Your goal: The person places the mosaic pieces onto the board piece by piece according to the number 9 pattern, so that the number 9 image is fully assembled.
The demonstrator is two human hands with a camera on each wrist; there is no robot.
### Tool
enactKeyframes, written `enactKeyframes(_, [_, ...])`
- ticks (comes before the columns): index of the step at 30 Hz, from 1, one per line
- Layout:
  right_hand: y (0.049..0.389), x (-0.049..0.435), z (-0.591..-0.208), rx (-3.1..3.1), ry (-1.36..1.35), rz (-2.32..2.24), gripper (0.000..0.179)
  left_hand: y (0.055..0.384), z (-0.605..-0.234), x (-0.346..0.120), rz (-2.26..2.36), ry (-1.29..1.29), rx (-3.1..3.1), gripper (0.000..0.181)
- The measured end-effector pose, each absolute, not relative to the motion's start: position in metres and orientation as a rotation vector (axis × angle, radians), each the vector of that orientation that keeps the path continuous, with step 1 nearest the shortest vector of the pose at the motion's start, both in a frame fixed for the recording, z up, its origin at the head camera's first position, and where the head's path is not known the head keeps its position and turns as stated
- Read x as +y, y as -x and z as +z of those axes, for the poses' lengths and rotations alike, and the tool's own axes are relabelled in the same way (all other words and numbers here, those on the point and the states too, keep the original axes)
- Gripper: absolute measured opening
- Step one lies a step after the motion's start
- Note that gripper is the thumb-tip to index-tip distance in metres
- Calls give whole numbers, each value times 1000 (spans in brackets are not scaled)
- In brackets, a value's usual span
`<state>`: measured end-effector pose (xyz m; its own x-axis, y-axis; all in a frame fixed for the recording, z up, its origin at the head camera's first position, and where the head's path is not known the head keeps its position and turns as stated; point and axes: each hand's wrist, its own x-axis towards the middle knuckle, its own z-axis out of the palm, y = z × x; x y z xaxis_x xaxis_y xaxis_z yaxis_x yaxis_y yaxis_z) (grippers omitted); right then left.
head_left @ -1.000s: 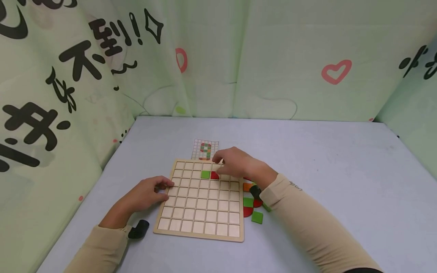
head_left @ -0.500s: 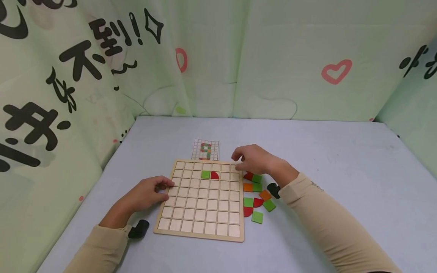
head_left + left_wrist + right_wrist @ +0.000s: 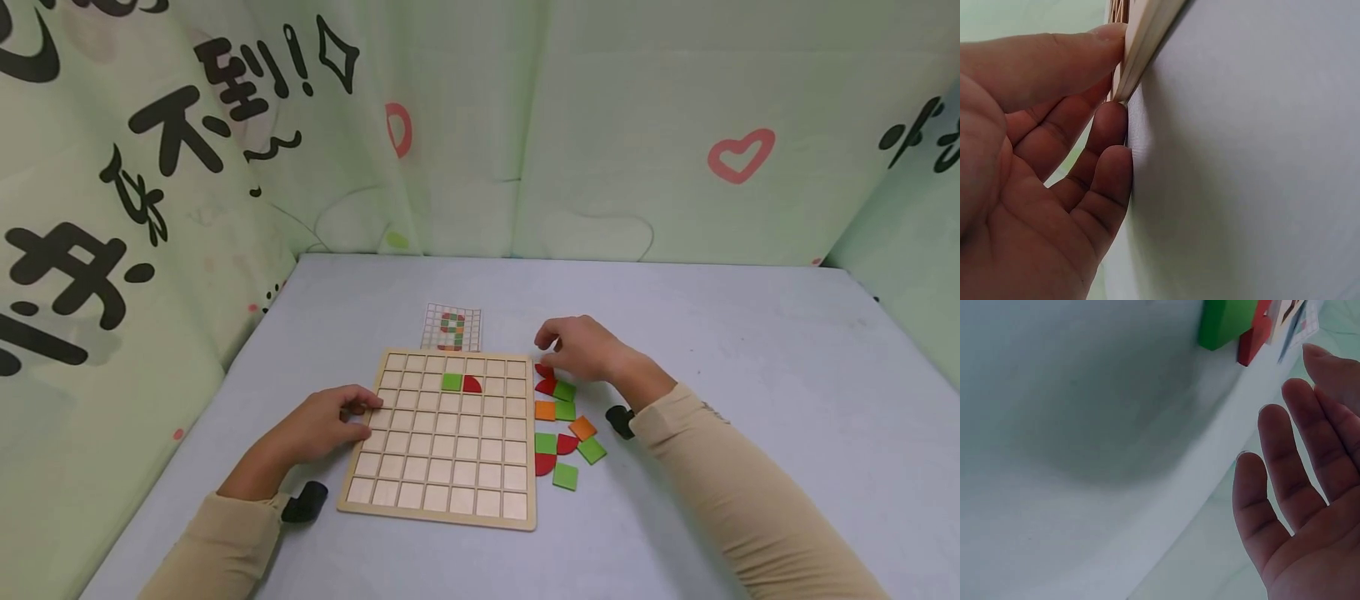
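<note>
My left hand [image 3: 322, 425] lies at the left edge of a wooden grid board [image 3: 435, 458], its thumb and index fingertip touching the frame. In the left wrist view, the thumb [image 3: 1054, 62] meets the board's edge [image 3: 1147, 44], with other fingers loosely bent beside it. A green square tile [image 3: 452, 382] and a red quarter-round tile [image 3: 472, 384] sit side by side in the grid's second row. Off the board's top right corner, my right hand [image 3: 585, 346] hovers by red tiles [image 3: 546, 386]. The right wrist view shows its fingers [image 3: 1282, 462] relaxed, holding nothing.
Along the board's right side lie loose tiles, including an orange square [image 3: 545, 410], a green square [image 3: 565, 477] and a red quarter-round [image 3: 545, 464]. Behind the board, partly covered by it, is a gridded pattern card [image 3: 452, 327]. Printed curtains [image 3: 600, 150] surround the table.
My right hand has moved right from the red tile in the grid to the loose tiles beside the board, leaving that tile in its cell. The left hand stays at the board's edge.
</note>
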<state>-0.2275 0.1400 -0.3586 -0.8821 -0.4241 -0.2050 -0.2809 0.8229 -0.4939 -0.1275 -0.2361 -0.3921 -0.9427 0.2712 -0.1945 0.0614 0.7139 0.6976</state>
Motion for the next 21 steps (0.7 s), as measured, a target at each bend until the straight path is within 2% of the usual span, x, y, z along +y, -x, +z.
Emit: enactKeyframes(21, [225,141,-369,2713,552,-515,21,126,-392,-235,1077,-250,2634,32])
